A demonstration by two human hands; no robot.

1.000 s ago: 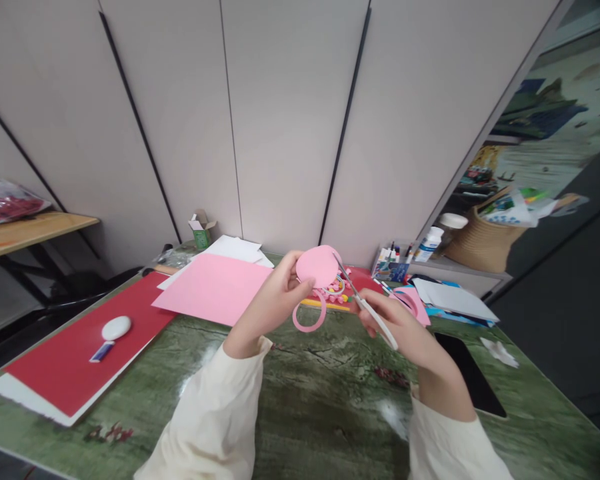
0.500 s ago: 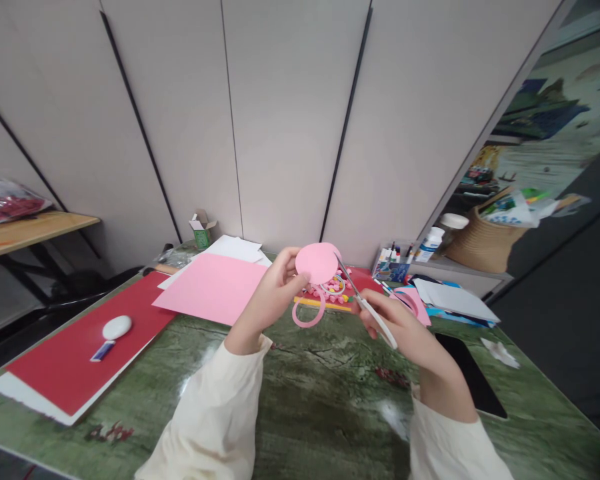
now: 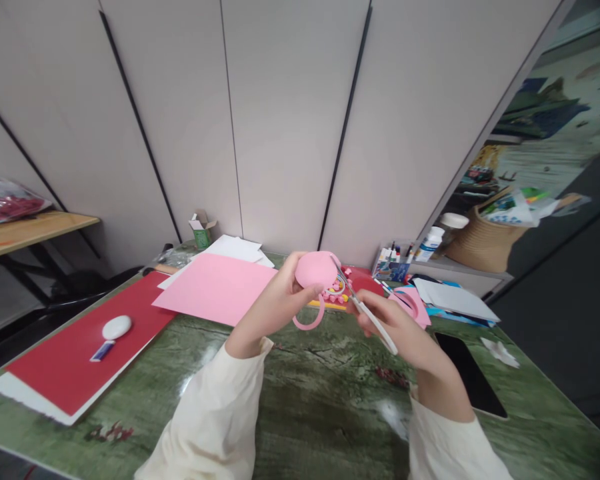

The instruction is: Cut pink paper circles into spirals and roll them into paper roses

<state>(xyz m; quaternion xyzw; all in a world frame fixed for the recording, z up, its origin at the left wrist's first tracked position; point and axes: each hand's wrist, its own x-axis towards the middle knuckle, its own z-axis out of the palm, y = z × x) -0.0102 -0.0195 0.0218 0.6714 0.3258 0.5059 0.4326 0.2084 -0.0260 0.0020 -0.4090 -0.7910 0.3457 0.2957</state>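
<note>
While left fingers pinch pink disc, right fingers grip scissors, green marble table, panelled wall.

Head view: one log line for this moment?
left hand: pinches round pink paper disc | right hand: holds white-handled metal scissors, blades at disc edge | curled pink paper strip hangs below disc

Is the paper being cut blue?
No, the paper circle in the left hand is pink, with scissors in the right hand at its edge.
</note>
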